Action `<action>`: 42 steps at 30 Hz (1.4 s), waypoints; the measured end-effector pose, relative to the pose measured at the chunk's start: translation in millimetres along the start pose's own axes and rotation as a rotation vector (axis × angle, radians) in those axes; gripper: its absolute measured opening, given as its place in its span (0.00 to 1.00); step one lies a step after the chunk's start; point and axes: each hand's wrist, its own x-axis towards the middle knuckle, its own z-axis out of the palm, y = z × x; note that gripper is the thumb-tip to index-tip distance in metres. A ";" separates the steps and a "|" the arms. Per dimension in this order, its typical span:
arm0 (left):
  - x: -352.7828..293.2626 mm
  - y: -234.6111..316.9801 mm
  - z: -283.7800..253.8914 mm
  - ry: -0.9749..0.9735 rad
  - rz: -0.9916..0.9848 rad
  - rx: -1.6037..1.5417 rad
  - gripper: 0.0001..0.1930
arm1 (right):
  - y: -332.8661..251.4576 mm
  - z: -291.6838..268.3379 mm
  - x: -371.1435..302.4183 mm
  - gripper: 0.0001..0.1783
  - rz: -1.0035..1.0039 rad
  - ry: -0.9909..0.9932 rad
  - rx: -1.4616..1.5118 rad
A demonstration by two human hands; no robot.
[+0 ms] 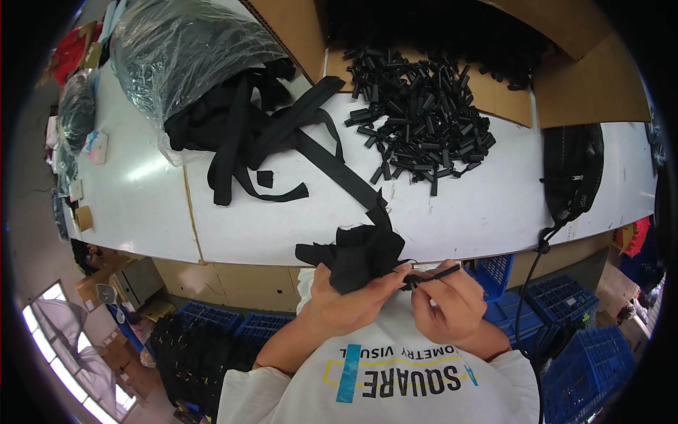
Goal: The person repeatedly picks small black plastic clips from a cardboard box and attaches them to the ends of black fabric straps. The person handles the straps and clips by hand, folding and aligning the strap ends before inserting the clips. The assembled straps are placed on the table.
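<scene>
Just past the near edge of the table [254, 230], my left hand [346, 305] is closed round a bunched piece of black fabric [364, 258]. Beside it, the fingers of my right hand [452, 304] pinch a thin black cord [443, 273] where it meets the fabric. The fingertips of both hands nearly touch; the exact join between cord and fabric is too small and dark to make out. From the bunched fabric, a flat black strap [335, 168] runs up the table toward a heap of similar strips.
A heap of small black plastic pieces [424, 116] spills from an open cardboard box [592, 88]. A clear plastic bag [187, 56] of black fabric lies at the far left. To the right rests a black pouch [573, 169] with a hanging cord. Blue crates [586, 371] stand below.
</scene>
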 end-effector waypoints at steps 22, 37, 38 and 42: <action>3.6 1.3 -0.9 -0.067 -0.174 -0.288 0.12 | 8.8 7.1 -16.1 0.16 0.085 0.102 0.275; -6.3 -2.6 6.1 -0.020 -0.105 -0.229 0.17 | 8.2 -5.2 -0.6 0.17 -0.057 0.013 0.133; -6.2 -2.7 5.5 -0.022 -0.094 -0.202 0.17 | 8.9 -5.6 -1.3 0.17 -0.071 0.008 0.123; -1.8 -1.3 3.3 -0.032 -0.038 -0.115 0.18 | 7.0 -10.8 -1.6 0.17 -0.091 -0.048 0.040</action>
